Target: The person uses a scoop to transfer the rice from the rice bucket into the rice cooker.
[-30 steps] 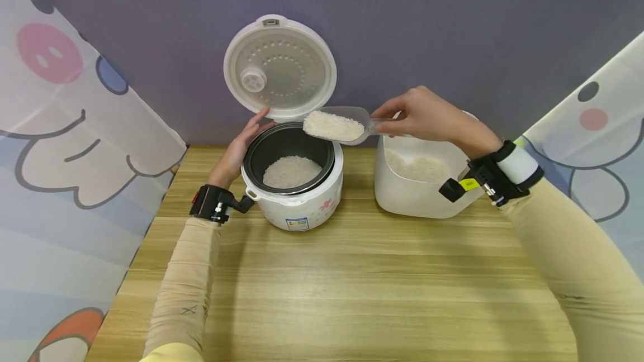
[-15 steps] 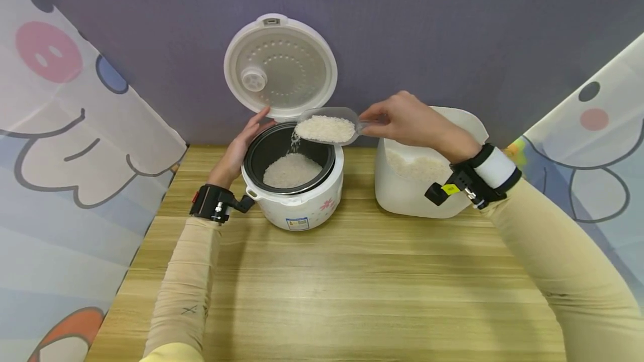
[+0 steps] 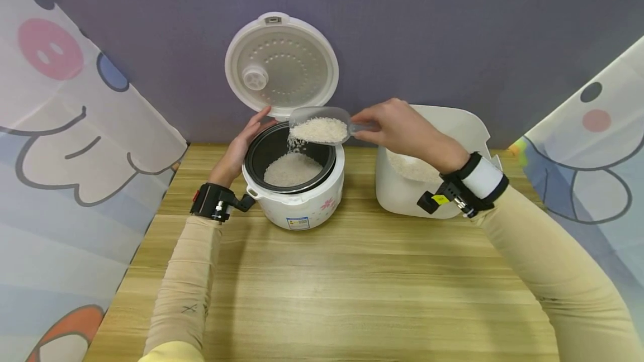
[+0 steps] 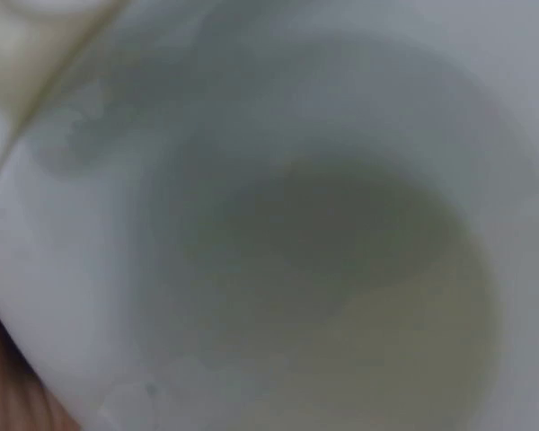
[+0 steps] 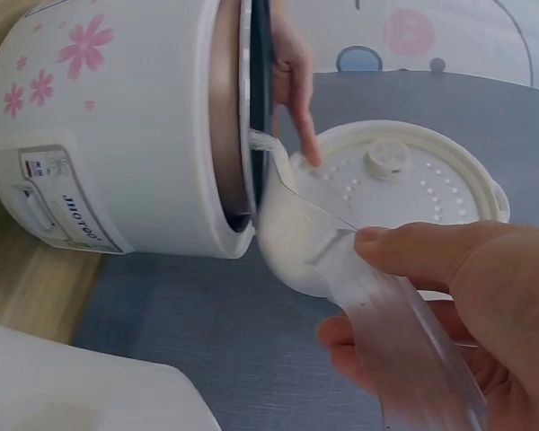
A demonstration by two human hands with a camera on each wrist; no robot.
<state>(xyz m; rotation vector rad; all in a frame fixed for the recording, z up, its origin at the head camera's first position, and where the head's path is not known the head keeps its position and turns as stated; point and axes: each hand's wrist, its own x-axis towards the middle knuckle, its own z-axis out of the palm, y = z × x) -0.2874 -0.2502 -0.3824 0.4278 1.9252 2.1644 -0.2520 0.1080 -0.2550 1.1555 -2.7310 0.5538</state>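
Note:
A white rice cooker [image 3: 307,211] with pink flowers stands with its lid [image 3: 287,66] raised. Some rice [image 3: 292,170] lies in its dark inner pot [image 3: 261,149]. My right hand [image 3: 402,130] grips the handle of a clear scoop [image 3: 322,112] over the pot's right rim. Grains fall from the scoop's left lip into the pot, and a mound of rice remains in the scoop. My left hand [image 3: 236,152] rests along the cooker's left side, fingers extended toward the lid's base. The left wrist view is filled by the cooker's blurred white wall [image 4: 63,269].
To the right of the cooker stands a white open bin [image 3: 402,200] with rice inside, partly hidden by my right forearm. Behind is a grey panel [image 3: 402,27]; cartoon-printed sheets hang at both sides. All stands on a wooden table [image 3: 352,284].
My right hand has carried the scoop left over the pot and tipped it, and rice has begun falling. The left hand has stayed in place.

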